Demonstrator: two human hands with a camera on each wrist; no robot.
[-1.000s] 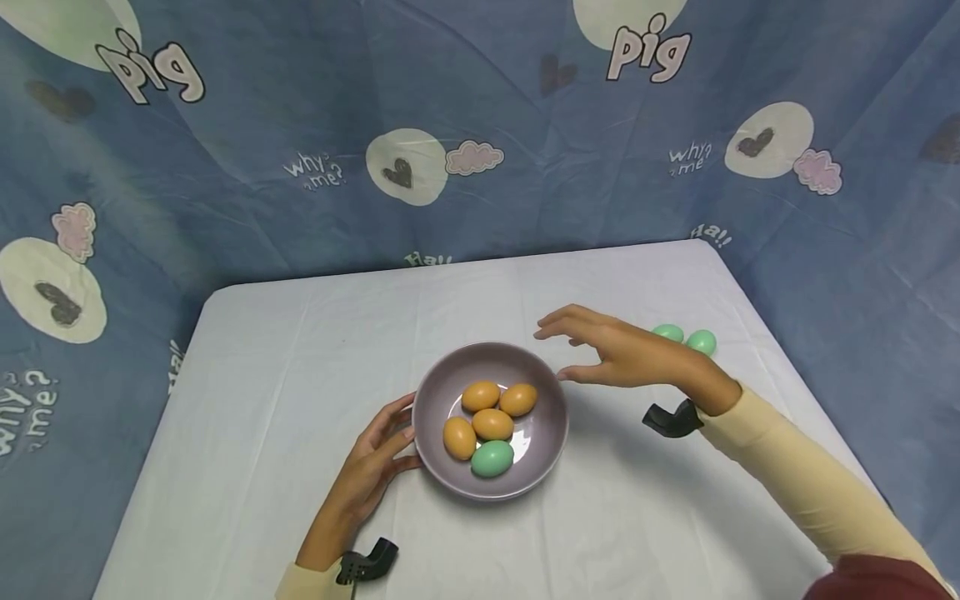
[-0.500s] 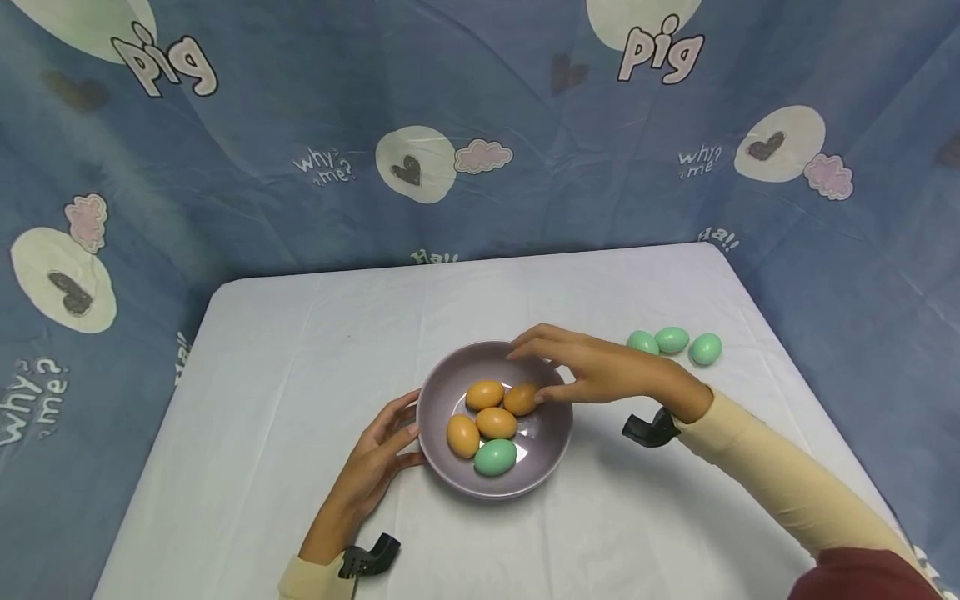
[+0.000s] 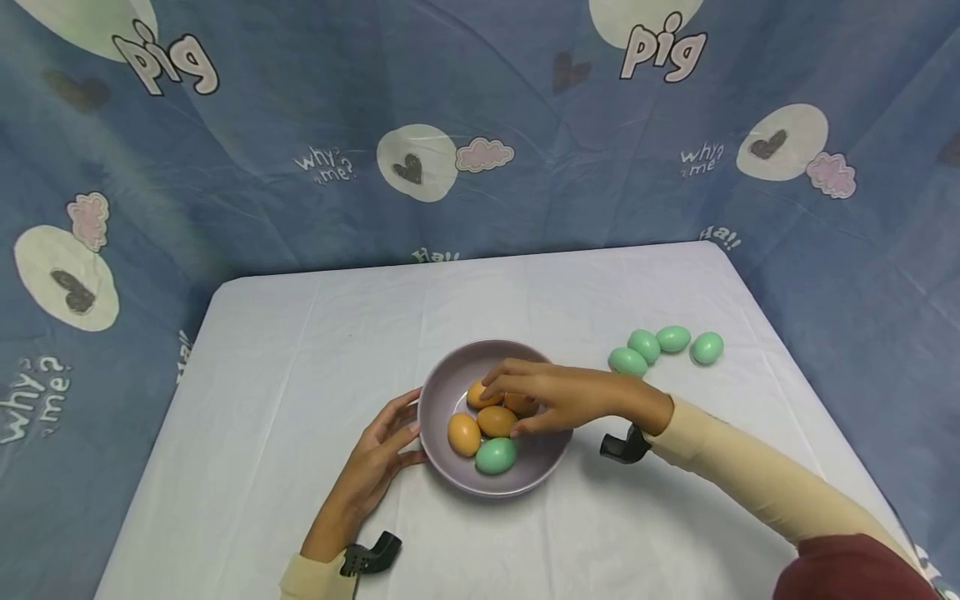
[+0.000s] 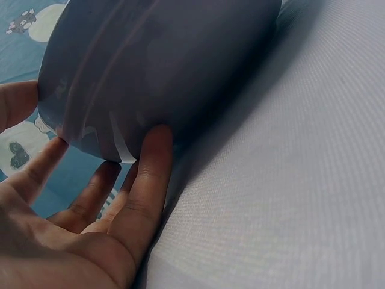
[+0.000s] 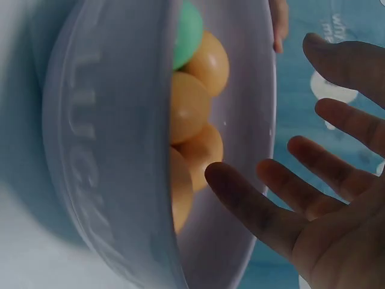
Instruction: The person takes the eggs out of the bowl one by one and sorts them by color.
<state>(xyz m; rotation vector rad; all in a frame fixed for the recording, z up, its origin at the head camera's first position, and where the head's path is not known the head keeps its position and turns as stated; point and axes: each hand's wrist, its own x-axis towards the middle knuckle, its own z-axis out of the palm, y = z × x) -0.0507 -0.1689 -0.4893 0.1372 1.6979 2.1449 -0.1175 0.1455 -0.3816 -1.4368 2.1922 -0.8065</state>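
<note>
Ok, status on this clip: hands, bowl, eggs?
Left hand open, steadying round grey bowl. Right hand open over orange eggs inside, none gripped. Green egg beside them.

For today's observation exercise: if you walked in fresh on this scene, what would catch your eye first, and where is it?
First, the purple bowl mid-table, holding orange eggs and one green egg, with the right hand spread open over them. The left hand touches the bowl's outer wall. Four loose green eggs lie on the white tablecloth to the right, before a blue backdrop printed "pig".
</note>
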